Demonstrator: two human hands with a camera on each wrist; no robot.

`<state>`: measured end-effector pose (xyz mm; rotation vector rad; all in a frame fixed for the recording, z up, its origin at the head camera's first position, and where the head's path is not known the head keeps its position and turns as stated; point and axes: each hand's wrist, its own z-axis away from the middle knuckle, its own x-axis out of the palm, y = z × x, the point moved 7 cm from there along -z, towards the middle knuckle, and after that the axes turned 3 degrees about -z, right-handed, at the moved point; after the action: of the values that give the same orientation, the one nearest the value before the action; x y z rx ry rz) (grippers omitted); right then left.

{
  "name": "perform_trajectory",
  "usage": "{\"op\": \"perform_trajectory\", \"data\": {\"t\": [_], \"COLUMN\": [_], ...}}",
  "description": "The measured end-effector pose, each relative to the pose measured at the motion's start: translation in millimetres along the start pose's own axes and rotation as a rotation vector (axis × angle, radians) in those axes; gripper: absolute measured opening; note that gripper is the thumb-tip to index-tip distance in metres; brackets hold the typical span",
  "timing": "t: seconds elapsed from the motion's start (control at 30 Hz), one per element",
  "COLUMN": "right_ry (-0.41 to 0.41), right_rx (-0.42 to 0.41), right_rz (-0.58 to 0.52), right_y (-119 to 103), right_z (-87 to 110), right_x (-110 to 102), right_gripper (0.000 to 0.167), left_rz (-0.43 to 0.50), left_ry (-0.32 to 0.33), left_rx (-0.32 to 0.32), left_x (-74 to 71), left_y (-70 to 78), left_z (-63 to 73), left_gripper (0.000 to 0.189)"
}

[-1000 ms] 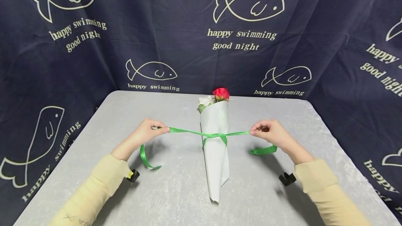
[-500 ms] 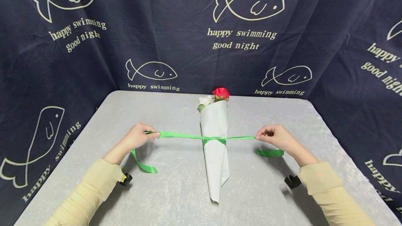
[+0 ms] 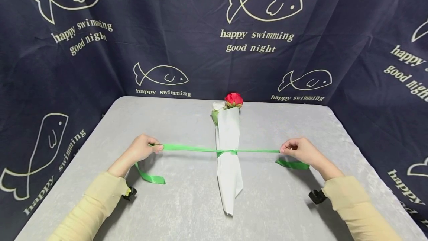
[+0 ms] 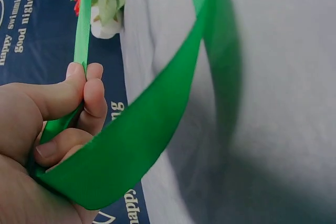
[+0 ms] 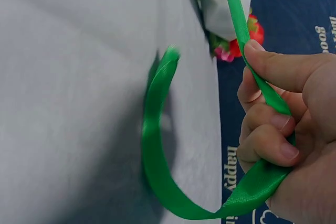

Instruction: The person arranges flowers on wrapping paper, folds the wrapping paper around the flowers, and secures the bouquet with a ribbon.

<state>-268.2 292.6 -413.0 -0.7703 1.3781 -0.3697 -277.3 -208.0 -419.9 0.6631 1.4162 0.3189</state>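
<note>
A bouquet wrapped in white paper lies in the middle of the table, a red flower and a white flower showing at its top. Round its waist goes a green ribbon, crossed at the front and stretched taut to both sides. My left hand pinches one length between thumb and fingers; the loose tail loops down past the palm. On the other side my right hand pinches the opposite length, and its tail curls below the fingers.
Under everything is a grey cloth-covered table. A dark blue curtain printed with fish and lettering hangs behind and at both sides. Black wrist devices sit beneath the cream sleeves.
Both hands have moved apart and slightly nearer, pulling the ribbon straight. The crossing has tightened, cinching the paper narrower at the waist. The bouquet's top has shifted and turned a little.
</note>
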Motion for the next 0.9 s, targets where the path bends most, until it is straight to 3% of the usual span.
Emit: {"op": "perform_trajectory", "data": {"t": [0.33,0.57,0.9], "right_ry": [-0.009,-0.016,-0.007], "right_rx": [0.017,-0.010,0.007], "right_rz": [0.053,0.102,0.159], "right_y": [18.8,23.9,40.6], "right_z": [5.7,7.8,12.3], "right_x": [-0.3,0.6,1.3], "right_gripper": [0.010,0.010,0.008], "left_rz": [-0.055,-0.063,-0.145], "left_ry": [0.008,-0.028,-0.035], "left_rx": [0.009,-0.033,-0.056], "left_x": [-0.9,4.4,6.2], "left_y": [-5.4,-15.1,-21.4], "left_z": [3.6,2.9,1.0], "left_gripper": [0.022,0.019,0.020]}}
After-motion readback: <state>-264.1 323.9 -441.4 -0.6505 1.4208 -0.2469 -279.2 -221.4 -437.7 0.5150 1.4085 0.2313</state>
